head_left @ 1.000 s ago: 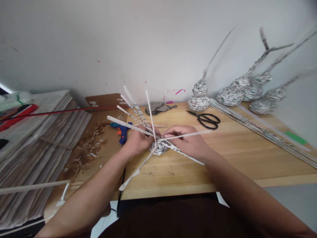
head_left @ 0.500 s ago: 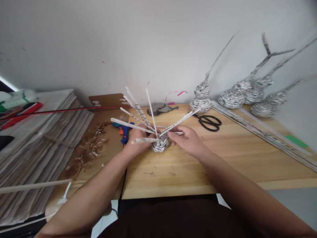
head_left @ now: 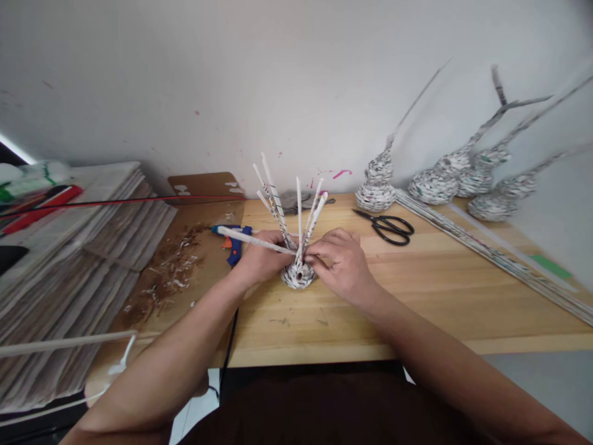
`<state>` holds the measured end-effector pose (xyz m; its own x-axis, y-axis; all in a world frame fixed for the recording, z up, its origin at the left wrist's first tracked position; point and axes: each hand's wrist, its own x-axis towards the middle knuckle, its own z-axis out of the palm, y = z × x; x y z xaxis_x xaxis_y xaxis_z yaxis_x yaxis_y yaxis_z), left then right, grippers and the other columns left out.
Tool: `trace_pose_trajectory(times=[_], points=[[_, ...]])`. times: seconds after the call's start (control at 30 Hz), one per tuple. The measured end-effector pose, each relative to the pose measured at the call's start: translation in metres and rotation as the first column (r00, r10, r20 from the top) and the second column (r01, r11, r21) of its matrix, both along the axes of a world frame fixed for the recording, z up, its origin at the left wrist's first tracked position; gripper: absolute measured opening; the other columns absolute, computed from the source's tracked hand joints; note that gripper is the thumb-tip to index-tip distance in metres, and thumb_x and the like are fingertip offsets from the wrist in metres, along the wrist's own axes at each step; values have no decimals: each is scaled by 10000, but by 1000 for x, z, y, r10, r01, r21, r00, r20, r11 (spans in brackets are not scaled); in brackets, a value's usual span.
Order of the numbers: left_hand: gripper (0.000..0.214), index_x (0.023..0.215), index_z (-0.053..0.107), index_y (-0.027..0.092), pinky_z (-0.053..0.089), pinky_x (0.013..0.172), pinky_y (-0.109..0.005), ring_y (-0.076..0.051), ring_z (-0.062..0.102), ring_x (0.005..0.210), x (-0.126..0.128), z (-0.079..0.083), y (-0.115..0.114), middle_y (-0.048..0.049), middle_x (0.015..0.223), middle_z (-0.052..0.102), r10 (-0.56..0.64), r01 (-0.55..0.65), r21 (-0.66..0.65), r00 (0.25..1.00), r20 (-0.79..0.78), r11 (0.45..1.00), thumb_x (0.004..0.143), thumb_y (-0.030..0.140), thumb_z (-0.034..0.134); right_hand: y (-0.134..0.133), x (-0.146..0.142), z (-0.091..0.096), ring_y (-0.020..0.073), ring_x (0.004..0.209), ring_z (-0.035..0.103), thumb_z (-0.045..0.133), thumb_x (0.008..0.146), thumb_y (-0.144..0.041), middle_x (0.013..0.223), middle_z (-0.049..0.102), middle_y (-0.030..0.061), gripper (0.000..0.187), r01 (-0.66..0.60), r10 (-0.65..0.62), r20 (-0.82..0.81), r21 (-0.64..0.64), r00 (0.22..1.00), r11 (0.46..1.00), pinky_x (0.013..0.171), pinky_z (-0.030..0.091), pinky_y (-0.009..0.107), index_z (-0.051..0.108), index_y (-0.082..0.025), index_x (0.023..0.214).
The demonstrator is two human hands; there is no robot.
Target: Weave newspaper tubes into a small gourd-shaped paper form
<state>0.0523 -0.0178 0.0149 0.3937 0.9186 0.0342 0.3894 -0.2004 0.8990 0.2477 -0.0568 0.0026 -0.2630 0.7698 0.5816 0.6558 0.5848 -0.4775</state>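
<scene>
A small round woven basket of rolled newspaper [head_left: 296, 279] rests on the wooden table between my hands. Several paper tubes [head_left: 277, 196] stick up from its rim, and one leans out to the left over my left hand. My left hand [head_left: 265, 256] is closed against the basket's left side, its fingertips partly hidden behind the tubes. On the right, my right hand [head_left: 340, 262] pinches at the rim, thumb and fingers together at the base of the tubes. The paper strand between those fingers is mostly covered.
Black-handled scissors [head_left: 393, 228] and a bundle of long paper tubes [head_left: 486, 253] lie to the right. Several gourd-shaped woven pieces [head_left: 375, 188] stand by the wall. A blue glue gun [head_left: 235, 247], brown scraps [head_left: 171, 272] and stacked newspapers [head_left: 60, 284] are on the left.
The upright tubes have shifted; the one that slanted right now stands steeper, and a tube end now faces the front. My right hand has turned and moved in closer to the rim.
</scene>
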Motion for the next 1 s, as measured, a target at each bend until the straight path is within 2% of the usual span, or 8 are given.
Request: trace_pose_trajectory(times=[0.13, 0.23, 0.37, 0.53, 0.7, 0.87, 1.0], points=[[83, 721, 741, 148, 508, 596, -235, -170, 665, 644, 0, 1, 0, -21, 715, 753, 0, 0, -26, 1000, 19, 1000, 649, 180, 717, -1, -2, 3, 217, 850, 590, 732, 866, -282, 813, 756, -9, 19, -24, 27, 27, -85, 999, 996, 829, 273, 389, 734, -273, 849], [143, 778, 754, 145, 525, 629, -250, -185, 682, 682, -1, 0, 0, -36, 759, 768, -5, 6, -39, 1000, 19, 999, 646, 166, 704, -2, -3, 6, 222, 868, 581, 745, 873, -364, 838, 759, 7, 135, -36, 45, 100, -86, 994, 996, 844, 238, 400, 693, -245, 839], [121, 761, 756, 152, 531, 650, -257, -192, 683, 709, 0, 1, -1, -34, 746, 763, -26, 26, -16, 1000, 4, 1000, 660, 180, 695, -3, -3, 11, 219, 878, 601, 751, 870, -302, 850, 752, 6, 122, -76, 91, 109, -131, 990, 988, 846, 244, 385, 661, -227, 907], [89, 731, 734, 147, 520, 653, -250, -176, 676, 676, 3, 3, -4, -22, 709, 745, -8, 9, -2, 998, 67, 1000, 675, 214, 716, -5, 1, 15, 207, 856, 632, 667, 873, -196, 815, 725, -9, 52, -137, 139, -7, -253, 990, 958, 857, 305, 379, 651, -222, 831], [128, 729, 699, 149, 518, 637, -257, -175, 667, 678, 5, 1, -8, -33, 731, 736, -10, 10, -3, 994, 113, 1000, 664, 248, 748, -6, 2, 16, 177, 735, 636, 623, 805, -146, 753, 689, -5, 70, -133, 48, -219, -393, 975, 910, 748, 422, 328, 612, -214, 792], [202, 708, 646, 152, 512, 600, -245, -151, 647, 639, 4, -1, -6, -30, 721, 709, -76, 102, -104, 969, 237, 989, 645, 276, 794, -1, 3, 4, 154, 638, 581, 649, 763, -208, 698, 627, -21, 128, -134, -111, -377, -567, 920, 813, 582, 420, 275, 528, -227, 725], [292, 719, 627, 148, 526, 624, -249, -145, 646, 638, 2, 0, -3, -8, 675, 683, -120, 157, -129, 958, 260, 979, 602, 286, 856, 1, -1, -1, 142, 613, 562, 636, 841, -340, 676, 600, -30, 173, -165, -74, -378, -561, 923, 812, 582, 427, 281, 530, -230, 761]])
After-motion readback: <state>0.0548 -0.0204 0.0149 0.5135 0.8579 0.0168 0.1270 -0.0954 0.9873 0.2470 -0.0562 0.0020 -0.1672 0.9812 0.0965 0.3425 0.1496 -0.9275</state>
